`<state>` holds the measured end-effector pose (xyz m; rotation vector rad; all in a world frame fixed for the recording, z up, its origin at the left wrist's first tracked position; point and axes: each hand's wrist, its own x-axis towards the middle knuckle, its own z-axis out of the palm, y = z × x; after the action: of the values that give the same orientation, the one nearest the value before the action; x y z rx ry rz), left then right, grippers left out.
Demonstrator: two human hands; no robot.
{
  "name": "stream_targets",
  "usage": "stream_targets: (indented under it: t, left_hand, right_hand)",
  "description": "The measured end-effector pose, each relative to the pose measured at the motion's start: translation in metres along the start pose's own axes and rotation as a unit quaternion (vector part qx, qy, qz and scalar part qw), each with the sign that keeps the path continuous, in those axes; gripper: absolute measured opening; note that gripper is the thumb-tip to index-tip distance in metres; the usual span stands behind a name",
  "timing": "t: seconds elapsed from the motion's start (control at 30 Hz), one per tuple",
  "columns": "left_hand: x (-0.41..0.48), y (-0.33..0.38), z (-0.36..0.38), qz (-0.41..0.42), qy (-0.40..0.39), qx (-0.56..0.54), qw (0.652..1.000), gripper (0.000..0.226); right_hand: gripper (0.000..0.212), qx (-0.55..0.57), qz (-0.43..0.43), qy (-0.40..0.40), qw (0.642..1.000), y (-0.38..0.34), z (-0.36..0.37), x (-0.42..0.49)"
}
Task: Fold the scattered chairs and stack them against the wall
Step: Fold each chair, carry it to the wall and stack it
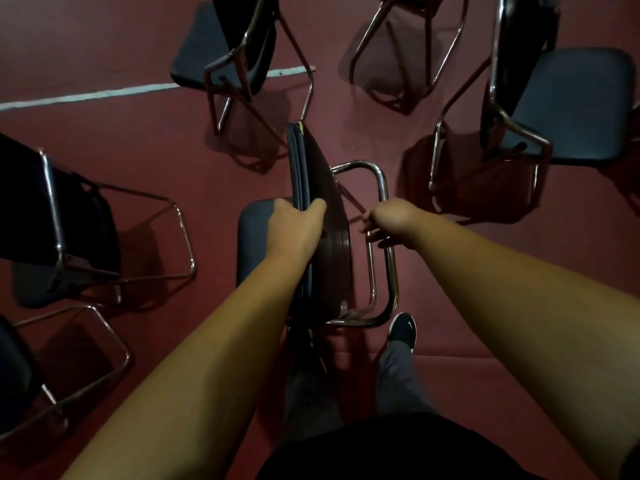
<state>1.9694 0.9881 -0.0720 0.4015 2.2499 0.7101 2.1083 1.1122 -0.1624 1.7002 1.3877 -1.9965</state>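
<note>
A folding chair (320, 188) with a dark backrest, a blue seat (254, 233) and a chrome frame stands right in front of me. My left hand (296, 225) grips the top edge of its backrest, fingers over one side and thumb over the other. My right hand (389, 220) is curled round a thin strut of the chrome frame (382, 181) just right of the backrest. The chair's lower part is hidden behind my arms and legs.
Several more unfolded chairs ring me on the dark red floor: one at the upper left (225, 50), one at the top (408, 46), one at the right (568, 105) and two at the left (59, 220). A white line (86, 97) crosses the floor. My shoe (403, 329) stands beside the frame.
</note>
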Motion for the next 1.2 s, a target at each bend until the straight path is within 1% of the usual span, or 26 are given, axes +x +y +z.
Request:
stream_targets:
  t: [0.07,0.13,0.2,0.27,0.37,0.53,0.6,0.77,0.83,0.9,0.97,1.03,1.1,1.17,1.2]
  left_hand:
    - [0.007,-0.004,-0.006,0.010,0.008,-0.005,1.000,0.037]
    - [0.012,-0.007,-0.012,0.020,0.014,-0.005,1.000,0.049]
    - [0.018,-0.013,-0.014,0.024,0.018,-0.010,1.000,0.062]
    - [0.019,-0.016,-0.014,0.018,0.023,-0.014,0.999,0.072]
    - [0.022,-0.015,-0.012,0.020,0.035,-0.025,0.999,0.070]
    - [0.029,-0.018,-0.010,0.023,0.043,-0.026,0.998,0.067]
    - [0.029,-0.019,-0.009,0.027,0.046,-0.034,0.998,0.066]
    - [0.031,-0.021,-0.007,0.025,0.049,-0.037,0.998,0.061]
    - [0.030,-0.022,-0.007,0.024,0.042,-0.036,0.998,0.062]
    - [0.030,-0.024,-0.008,0.029,0.043,-0.029,0.998,0.063]
    - [0.029,-0.029,-0.012,0.039,0.048,-0.031,0.998,0.065]
    - [0.034,-0.033,-0.014,0.046,0.051,-0.044,0.997,0.073]
    - [0.038,-0.038,-0.019,0.049,0.047,-0.045,0.997,0.081]
    - [0.040,-0.042,-0.024,0.046,0.038,-0.046,0.997,0.084]
    - [0.041,-0.044,-0.024,0.041,0.032,-0.045,0.998,0.085]
  right_hand:
    - [0.026,-0.082,0.003,0.077,0.994,0.004,0.002,0.014]
    - [0.038,-0.167,0.010,0.144,0.975,0.009,0.003,0.022]
    - [0.054,-0.164,0.022,0.179,0.970,0.017,0.004,0.036]
    - [0.066,-0.119,0.035,0.172,0.977,0.027,0.007,0.047]
    - [0.064,-0.080,0.053,0.138,0.986,0.040,0.016,0.059]
    - [0.071,-0.043,0.053,0.138,0.988,0.050,0.017,0.072]
    - [0.067,-0.031,0.063,0.125,0.990,0.055,0.015,0.076]
    - [0.044,-0.015,0.074,0.109,0.991,0.062,0.012,0.079]
    - [0.038,-0.018,0.077,0.102,0.992,0.061,0.012,0.076]
    - [0.041,-0.026,0.076,0.098,0.992,0.058,0.014,0.073]
    - [0.052,-0.040,0.074,0.104,0.991,0.051,0.019,0.066]
    - [0.058,-0.044,0.071,0.110,0.990,0.039,0.023,0.054]
    - [0.052,-0.058,0.061,0.108,0.991,0.023,0.031,0.038]
    - [0.046,-0.059,0.047,0.088,0.993,0.001,0.042,0.016]
    - [0.048,-0.046,0.043,0.069,0.996,-0.009,0.051,0.009]
